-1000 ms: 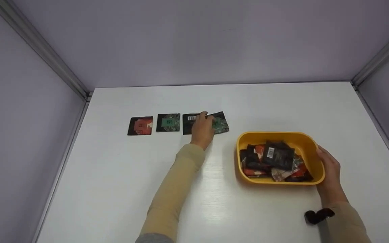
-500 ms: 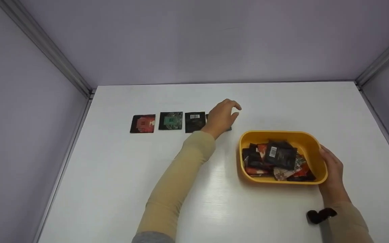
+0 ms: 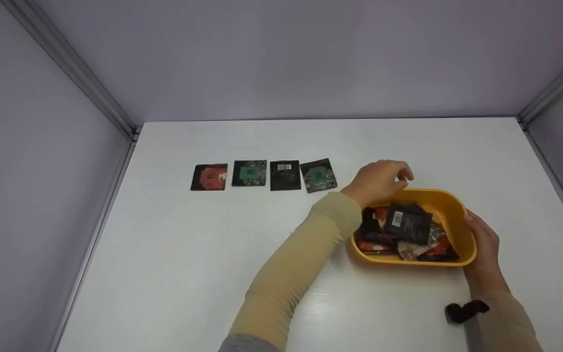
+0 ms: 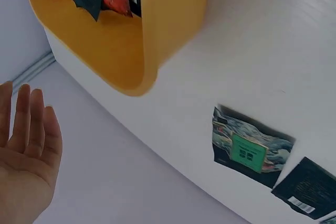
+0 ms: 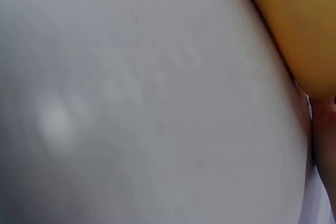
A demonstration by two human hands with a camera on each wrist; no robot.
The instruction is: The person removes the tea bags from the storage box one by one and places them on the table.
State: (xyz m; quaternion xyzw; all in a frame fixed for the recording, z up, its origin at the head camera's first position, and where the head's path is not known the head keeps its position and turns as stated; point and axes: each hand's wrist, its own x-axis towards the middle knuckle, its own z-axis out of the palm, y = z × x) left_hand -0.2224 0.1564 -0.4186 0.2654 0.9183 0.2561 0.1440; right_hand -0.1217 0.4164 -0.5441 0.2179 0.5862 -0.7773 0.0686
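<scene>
Over the back-left rim of a yellow tub (image 3: 452,234) hovers my left hand (image 3: 377,181). It holds nothing; its fingers look loosely bent in the head view and rather straight in the left wrist view, where the hand (image 4: 26,166) shows its palm. My right hand (image 3: 484,244) holds the tub at its right side, most of its fingers hidden by the wall. Inside the tub lies a heap of small flat packets, dark, red and patterned, with a black barcoded packet (image 3: 411,226) on top.
On the white table (image 3: 174,254) a row of packets lies left of the tub: a red one (image 3: 209,177), a green-labelled one (image 3: 249,173), a black barcoded one (image 3: 285,175) and a tilted green-labelled one (image 3: 318,175). Pale walls (image 3: 306,58) enclose the table's back and sides.
My left hand has let go of the packets at the row's right end and moved right to above the tub. The right hand keeps its place at the tub.
</scene>
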